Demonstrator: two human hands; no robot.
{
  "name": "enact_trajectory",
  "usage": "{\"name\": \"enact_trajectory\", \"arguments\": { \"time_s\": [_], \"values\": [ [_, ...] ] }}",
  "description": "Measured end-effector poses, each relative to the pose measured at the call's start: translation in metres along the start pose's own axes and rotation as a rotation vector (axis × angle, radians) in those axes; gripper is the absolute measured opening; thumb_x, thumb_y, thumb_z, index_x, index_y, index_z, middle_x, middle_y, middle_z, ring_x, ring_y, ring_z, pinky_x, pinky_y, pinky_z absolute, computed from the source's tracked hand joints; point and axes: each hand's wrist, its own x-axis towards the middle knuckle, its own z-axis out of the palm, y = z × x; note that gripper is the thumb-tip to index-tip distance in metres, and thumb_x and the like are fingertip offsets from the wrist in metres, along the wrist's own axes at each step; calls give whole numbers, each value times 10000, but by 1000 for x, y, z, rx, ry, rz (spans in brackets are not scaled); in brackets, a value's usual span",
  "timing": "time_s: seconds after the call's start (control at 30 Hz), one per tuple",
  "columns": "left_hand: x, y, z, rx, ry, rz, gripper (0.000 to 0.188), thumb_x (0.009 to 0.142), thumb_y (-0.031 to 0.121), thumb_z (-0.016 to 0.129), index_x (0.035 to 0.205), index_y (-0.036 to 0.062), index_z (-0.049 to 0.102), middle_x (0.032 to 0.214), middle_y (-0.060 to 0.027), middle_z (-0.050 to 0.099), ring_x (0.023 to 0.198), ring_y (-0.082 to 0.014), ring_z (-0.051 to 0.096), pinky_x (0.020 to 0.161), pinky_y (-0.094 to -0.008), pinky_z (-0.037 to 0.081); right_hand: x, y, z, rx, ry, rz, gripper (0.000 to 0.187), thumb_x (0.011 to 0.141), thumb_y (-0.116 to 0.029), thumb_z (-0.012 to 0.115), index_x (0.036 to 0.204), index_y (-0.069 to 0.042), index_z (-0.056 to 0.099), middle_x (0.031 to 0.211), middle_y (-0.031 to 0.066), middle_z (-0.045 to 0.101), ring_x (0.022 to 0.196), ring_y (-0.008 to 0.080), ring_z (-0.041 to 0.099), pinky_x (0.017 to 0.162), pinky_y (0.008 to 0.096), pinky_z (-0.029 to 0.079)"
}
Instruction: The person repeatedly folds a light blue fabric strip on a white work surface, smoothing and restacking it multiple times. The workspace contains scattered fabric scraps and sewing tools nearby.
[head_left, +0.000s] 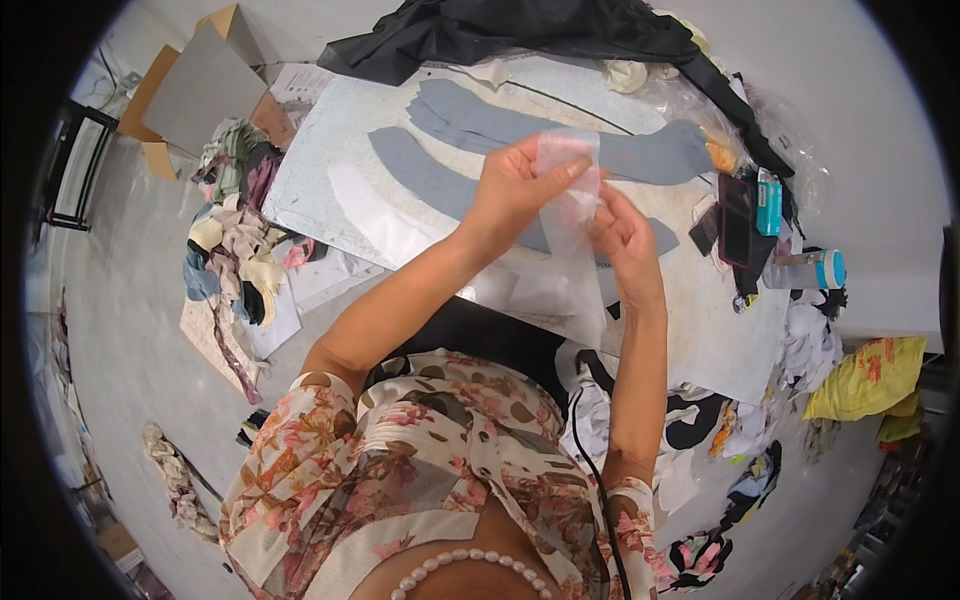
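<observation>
Above the table, a strip of thin, translucent white material (568, 225) hangs between my hands. My left hand (510, 190) is closed on its upper part, thumb pressed on the near side. Lower on its right edge, my right hand (628, 238) pinches the same strip with bent fingers. Behind and below the hands lies a curved grey-blue fabric piece (420, 175), partly hidden by my left arm. Farther back is a stack of similar grey-blue pieces (500, 120). A curved white piece (375, 215) lies left of my left forearm.
Black fabric (500, 38) is heaped along the table's far edge. At the right lie a dark phone (737, 220), a teal box (768, 205) and a clear container with a blue lid (815, 269). Fabric scraps (235, 235) pile up at the left, near an open carton (190, 95).
</observation>
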Motion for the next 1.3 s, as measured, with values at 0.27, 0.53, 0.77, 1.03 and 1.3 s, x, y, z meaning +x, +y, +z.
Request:
{"name": "enact_trajectory", "arguments": {
  "time_s": [0.27, 0.53, 0.77, 1.03, 1.3],
  "values": [
    [-10, 4, -41, -5, 226, -25, 279, 939, 166, 641, 1168, 7, 624, 1039, -134, 712, 910, -166, 692, 776, -292, 554, -59, -24, -65, -143, -82, 294, 416, 788, -40, 723, 1170, 35, 577, 952, 57, 680, 807, 93, 628, 728, 214, 490],
    [-37, -18, -130, 335, 380, -148, 201, 922, 189, 662, 953, -8, 687, 743, -29, 682, 574, -69, 582, 484, -209, 430, -43, 5, -46, -443, -100, 395, 384, 778, 47, 706, 1145, -13, 609, 809, -18, 628, 729, 47, 548, 662, 187, 437],
    [-31, -17, -189, 698, 547, -43, 225, 890, 223, 689, 878, -1, 706, 661, -23, 658, 552, -82, 580, 518, -238, 455, 4, 32, -21, -778, -158, 326, 409, 727, -27, 757, 1114, -75, 635, 711, 2, 579, 657, 92, 534, 623, 254, 432],
    [-10, -5, -221, 1241, 685, -30, 262, 833, 299, 734, 853, 39, 726, 653, -20, 660, 590, -112, 601, 571, -282, 461, 25, 53, -5, -939, -214, 282, 435, 719, -88, 783, 1123, -97, 622, 697, 81, 585, 616, 213, 549, 608, 329, 458],
    [-3, -8, -226, 1368, 708, -29, 248, 818, 327, 742, 847, 82, 726, 690, -35, 689, 590, -152, 630, 557, -296, 466, 30, 50, 1, -1033, -221, 211, 481, 711, -105, 798, 1150, -94, 603, 681, 105, 588, 595, 245, 565, 588, 361, 456]
  ]
}}
